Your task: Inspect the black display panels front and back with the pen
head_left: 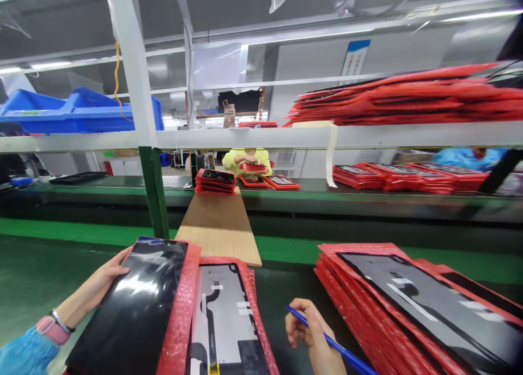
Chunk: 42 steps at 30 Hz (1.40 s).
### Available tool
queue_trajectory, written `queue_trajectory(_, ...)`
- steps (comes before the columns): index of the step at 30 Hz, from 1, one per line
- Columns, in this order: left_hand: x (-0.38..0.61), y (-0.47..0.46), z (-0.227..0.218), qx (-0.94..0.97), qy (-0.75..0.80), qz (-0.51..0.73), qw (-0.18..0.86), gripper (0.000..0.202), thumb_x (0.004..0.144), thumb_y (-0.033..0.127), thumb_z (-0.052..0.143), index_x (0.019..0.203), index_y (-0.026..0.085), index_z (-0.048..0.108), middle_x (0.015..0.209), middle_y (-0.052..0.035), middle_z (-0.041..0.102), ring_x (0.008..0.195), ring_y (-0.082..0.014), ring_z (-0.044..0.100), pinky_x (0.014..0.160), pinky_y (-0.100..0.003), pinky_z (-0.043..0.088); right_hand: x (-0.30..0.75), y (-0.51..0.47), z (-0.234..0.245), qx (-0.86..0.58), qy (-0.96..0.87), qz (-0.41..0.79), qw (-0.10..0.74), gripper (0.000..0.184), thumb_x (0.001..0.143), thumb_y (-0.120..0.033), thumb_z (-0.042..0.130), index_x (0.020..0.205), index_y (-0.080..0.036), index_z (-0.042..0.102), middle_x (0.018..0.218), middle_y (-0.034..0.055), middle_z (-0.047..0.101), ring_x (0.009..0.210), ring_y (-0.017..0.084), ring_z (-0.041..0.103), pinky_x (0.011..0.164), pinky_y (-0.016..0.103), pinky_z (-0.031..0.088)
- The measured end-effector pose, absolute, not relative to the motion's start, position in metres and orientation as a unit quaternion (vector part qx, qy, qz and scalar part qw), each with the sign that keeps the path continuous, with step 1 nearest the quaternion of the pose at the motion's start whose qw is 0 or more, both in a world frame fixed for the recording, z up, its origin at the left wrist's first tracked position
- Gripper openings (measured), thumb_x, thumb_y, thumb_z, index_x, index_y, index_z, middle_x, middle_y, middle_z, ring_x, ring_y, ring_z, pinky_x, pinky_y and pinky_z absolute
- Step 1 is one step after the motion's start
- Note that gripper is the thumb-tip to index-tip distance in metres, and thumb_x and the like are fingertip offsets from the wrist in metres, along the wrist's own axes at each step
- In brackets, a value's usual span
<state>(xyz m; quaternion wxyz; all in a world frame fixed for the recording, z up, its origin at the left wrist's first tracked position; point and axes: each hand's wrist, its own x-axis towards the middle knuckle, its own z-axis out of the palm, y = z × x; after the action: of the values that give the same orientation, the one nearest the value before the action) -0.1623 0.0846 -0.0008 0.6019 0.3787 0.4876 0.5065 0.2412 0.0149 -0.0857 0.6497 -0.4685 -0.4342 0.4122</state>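
Observation:
My left hand point(107, 285) grips the left edge of a glossy black screen panel point(134, 293), its thumb on the glass. Red bubble wrap point(182, 304) lies under that panel and shows along its right side. Beside it rests another display panel point(223, 309), grey back up, with a dark flex cable and white tape, on red wrap. My right hand point(312, 331) is closed around a blue pen point(339, 348), pointing up and left, over the dark bench. Just right of it stands a stack of red bubble-wrap pouches point(347, 309) topped by a grey-backed panel point(429, 298).
A wooden board point(218, 222) bridges to the far bench, where a stack of wrapped panels point(215, 181) stands. A person in yellow point(261, 159) works opposite. Overhead, a white shelf rail point(245, 139) carries red pouches point(408, 100) and blue bins point(77, 113). A green post point(153, 192) rises at left.

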Motion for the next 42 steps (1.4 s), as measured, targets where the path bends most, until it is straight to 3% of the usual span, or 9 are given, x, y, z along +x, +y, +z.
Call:
queue_trajectory(3, -0.18, 0.085, -0.014, 0.372, 0.521, 0.489, 0.593, 0.048, 0.056, 0.017, 0.076, 0.104, 0.016, 0.065, 0.089, -0.0084, 0.078, 0.077, -0.0288, 0.073, 0.075, -0.039, 0.055, 0.225, 0.021, -0.089, -0.48, -0.469, 0.429, 0.605, 0.042, 0.081, -0.064, 0.055, 0.078, -0.022, 0.059, 0.055, -0.0045, 0.052, 0.044, 0.01, 0.043, 0.041, 0.022, 0.033)
queue_trajectory(7, -0.192, 0.088, -0.024, 0.381, 0.56, 0.479, 0.558, 0.035, 0.055, 0.017, 0.073, 0.089, 0.012, 0.067, 0.081, -0.0128, 0.077, 0.073, -0.0313, 0.072, 0.075, -0.043, 0.054, 0.204, 0.024, -0.09, -0.487, -0.528, 0.43, 0.548, 0.035, 0.078, -0.054, 0.065, 0.069, -0.021, 0.06, 0.056, -0.0027, 0.055, 0.052, 0.013, 0.047, 0.049, 0.024, 0.036)
queue_trajectory(10, -0.191, 0.091, -0.02, 0.399, 0.589, 0.498, 0.495, 0.047, 0.055, 0.021, 0.072, 0.101, 0.013, 0.062, 0.108, -0.0179, 0.072, 0.106, -0.0389, 0.064, 0.093, -0.049, 0.047, 0.192, 0.028, -0.094, -0.489, -0.558, 0.421, 0.522, 0.04, 0.077, -0.055, 0.064, 0.059, -0.02, 0.058, 0.052, -0.0006, 0.057, 0.054, 0.017, 0.052, 0.056, 0.027, 0.04)
queue_trajectory(12, -0.184, 0.092, -0.013, 0.416, 0.6, 0.528, 0.433, 0.06, 0.056, 0.021, 0.071, 0.114, 0.016, 0.055, 0.144, -0.0178, 0.048, 0.138, -0.0364, 0.036, 0.113, -0.045, 0.027, 0.188, 0.03, -0.101, -0.5, -0.565, 0.409, 0.513, 0.047, 0.077, -0.058, 0.061, 0.05, -0.022, 0.05, 0.043, -0.002, 0.05, 0.047, 0.016, 0.048, 0.053, 0.028, 0.039)
queue_trajectory(15, -0.16, 0.088, -0.006, 0.446, 0.586, 0.561, 0.377, 0.07, 0.058, 0.022, 0.07, 0.124, 0.02, 0.046, 0.16, -0.0101, 0.019, 0.148, -0.0245, 0.007, 0.119, -0.034, 0.005, 0.184, 0.031, -0.108, -0.526, -0.563, 0.375, 0.515, 0.046, 0.074, -0.057, 0.062, 0.05, -0.024, 0.04, 0.041, -0.005, 0.042, 0.042, 0.013, 0.04, 0.048, 0.027, 0.033)
queue_trajectory(21, -0.074, 0.049, -0.028, 0.455, 0.525, 0.48, 0.536, 0.048, 0.054, 0.025, 0.07, 0.1, 0.015, 0.062, 0.122, -0.0182, 0.065, 0.12, -0.0341, 0.054, 0.106, -0.043, 0.037, 0.181, 0.03, -0.107, -0.559, -0.572, 0.306, 0.516, 0.048, 0.07, -0.052, 0.058, 0.048, -0.026, 0.025, 0.046, -0.0079, 0.026, 0.046, 0.011, 0.027, 0.048, 0.028, 0.025)
queue_trajectory(28, -0.03, 0.03, -0.038, 0.407, 0.475, 0.407, 0.666, 0.036, 0.048, 0.01, 0.059, 0.083, 0.02, 0.066, 0.107, -0.0073, 0.071, 0.109, -0.024, 0.059, 0.094, -0.03, 0.042, 0.181, 0.031, -0.114, -0.555, -0.59, 0.29, 0.509, 0.047, 0.069, -0.044, 0.063, 0.048, -0.025, 0.026, 0.045, -0.0113, 0.024, 0.044, 0.009, 0.026, 0.05, 0.026, 0.024)
queue_trajectory(36, -0.027, 0.054, -0.038, 0.365, 0.556, 0.388, 0.638, 0.021, 0.064, -0.002, 0.057, 0.073, 0.016, 0.06, 0.072, 0.0024, 0.062, 0.074, -0.0125, 0.057, 0.066, -0.024, 0.039, 0.183, 0.033, -0.11, -0.534, -0.505, 0.359, 0.576, 0.045, 0.069, -0.05, 0.064, 0.047, -0.026, 0.034, 0.043, -0.0067, 0.036, 0.045, 0.012, 0.036, 0.049, 0.028, 0.031)
queue_trajectory(42, -0.022, 0.073, -0.04, 0.346, 0.598, 0.366, 0.624, 0.015, 0.089, 0.029, 0.059, 0.087, 0.014, 0.061, 0.082, 0.0002, 0.062, 0.066, -0.0116, 0.058, 0.061, -0.028, 0.05, 0.181, 0.03, -0.105, -0.494, -0.423, 0.437, 0.622, 0.054, 0.066, -0.065, 0.066, 0.051, -0.025, 0.034, 0.047, -0.0078, 0.033, 0.044, 0.01, 0.031, 0.045, 0.024, 0.028)
